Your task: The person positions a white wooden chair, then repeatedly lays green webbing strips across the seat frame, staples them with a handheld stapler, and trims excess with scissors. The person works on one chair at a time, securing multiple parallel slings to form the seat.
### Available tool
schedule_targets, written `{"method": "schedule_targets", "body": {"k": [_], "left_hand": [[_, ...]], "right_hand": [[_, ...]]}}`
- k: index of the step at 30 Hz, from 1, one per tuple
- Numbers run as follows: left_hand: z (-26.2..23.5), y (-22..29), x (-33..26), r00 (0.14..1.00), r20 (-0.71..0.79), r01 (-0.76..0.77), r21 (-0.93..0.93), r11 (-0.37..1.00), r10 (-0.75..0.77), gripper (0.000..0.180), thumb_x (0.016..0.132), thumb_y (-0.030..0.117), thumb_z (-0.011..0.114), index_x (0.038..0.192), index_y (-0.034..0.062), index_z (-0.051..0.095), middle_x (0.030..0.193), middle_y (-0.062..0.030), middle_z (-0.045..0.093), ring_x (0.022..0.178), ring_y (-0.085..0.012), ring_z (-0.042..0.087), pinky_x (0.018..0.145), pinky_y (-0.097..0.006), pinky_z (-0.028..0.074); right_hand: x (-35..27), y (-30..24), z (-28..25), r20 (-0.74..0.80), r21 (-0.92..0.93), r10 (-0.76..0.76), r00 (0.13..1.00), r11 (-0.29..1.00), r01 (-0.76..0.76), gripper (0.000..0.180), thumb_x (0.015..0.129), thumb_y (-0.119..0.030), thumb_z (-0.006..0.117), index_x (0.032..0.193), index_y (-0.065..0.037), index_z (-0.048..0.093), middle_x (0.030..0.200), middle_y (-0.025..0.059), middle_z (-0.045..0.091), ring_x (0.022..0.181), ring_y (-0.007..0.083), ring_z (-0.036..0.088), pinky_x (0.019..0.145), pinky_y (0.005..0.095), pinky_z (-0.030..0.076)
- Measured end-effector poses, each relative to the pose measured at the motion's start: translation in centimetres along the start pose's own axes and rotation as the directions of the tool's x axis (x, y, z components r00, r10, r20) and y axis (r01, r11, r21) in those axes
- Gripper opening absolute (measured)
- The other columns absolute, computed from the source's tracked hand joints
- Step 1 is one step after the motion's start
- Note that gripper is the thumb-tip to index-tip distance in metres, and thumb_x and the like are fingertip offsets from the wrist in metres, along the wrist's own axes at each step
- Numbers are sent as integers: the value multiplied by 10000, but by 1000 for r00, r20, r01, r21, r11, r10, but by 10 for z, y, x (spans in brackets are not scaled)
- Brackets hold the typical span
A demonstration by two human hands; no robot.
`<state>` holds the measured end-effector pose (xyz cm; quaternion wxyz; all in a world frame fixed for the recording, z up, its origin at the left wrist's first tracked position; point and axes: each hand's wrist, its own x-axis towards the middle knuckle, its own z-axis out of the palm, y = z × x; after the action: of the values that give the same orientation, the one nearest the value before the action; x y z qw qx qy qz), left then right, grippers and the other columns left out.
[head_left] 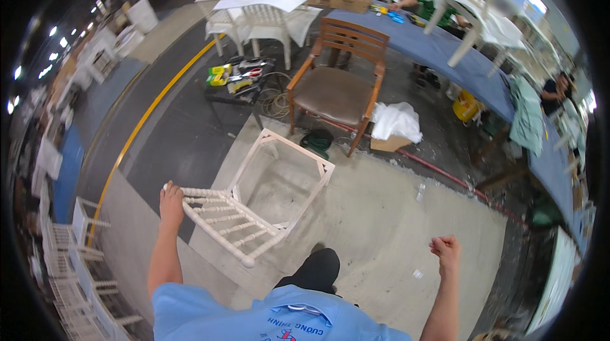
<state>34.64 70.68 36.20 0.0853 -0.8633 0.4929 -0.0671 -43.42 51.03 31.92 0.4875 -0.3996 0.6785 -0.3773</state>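
A cream wooden chair frame (pixel 321 179) with an open seat stands in front of me, its back of turned spindles (pixel 232 218) toward my body. My left hand (pixel 170 200) is wrapped round the left top corner of that back. Off to the right, well apart from the chair frame, my right hand (pixel 447 252) hangs in the air over the floor. Its fingers are curled in, and I cannot make out whether anything small is between them.
A brown armchair (pixel 333 92) stands beyond the frame, beside a low dark stand (pixel 238 92) carrying tools. Behind it, a long blue-covered table (pixel 406 36) holds white chairs; people are near it. A box with white wrapping (pixel 395 122) and a red pipe (pixel 438 173) lie on the floor.
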Motion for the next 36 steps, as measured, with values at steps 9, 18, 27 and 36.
{"method": "schedule_targets", "body": {"k": [9,18,27,36], "left_hand": [[-4,9,15,939,275,172,136,976,-204,292,979,180,602,1230,149,749,1610,-38,520,1590,-414,297,1307,-626,175],[-28,248,107,989,111,147,-776,613,-97,458,1012,273,635,1465,205,639,1218,-128,758,1059,-356,725,951,-465,564],[-79,528,192,885,365,157,-818,-554,-289,258,1034,98,708,1271,-2,724,996,-45,749,908,-89,683,803,-265,562],[-85,556,205,606,418,-65,-822,-566,-676,177,965,105,795,1112,49,715,814,47,593,738,-48,559,657,-244,470]], "right_hand": [[110,-17,201,653,-181,208,728,977,-116,60,953,-22,737,972,-14,681,860,66,693,760,200,681,739,371,597],[229,-131,319,848,-286,354,395,932,-220,301,983,-109,764,1245,3,669,1043,131,712,907,246,689,839,408,613],[326,-239,410,850,-523,451,-273,784,-333,235,1008,-230,742,1147,-51,677,1004,76,717,893,200,677,823,399,564],[334,-268,474,381,-870,548,-745,485,-88,265,1069,-199,663,1275,-32,654,1056,13,706,884,166,707,874,399,590]]}}
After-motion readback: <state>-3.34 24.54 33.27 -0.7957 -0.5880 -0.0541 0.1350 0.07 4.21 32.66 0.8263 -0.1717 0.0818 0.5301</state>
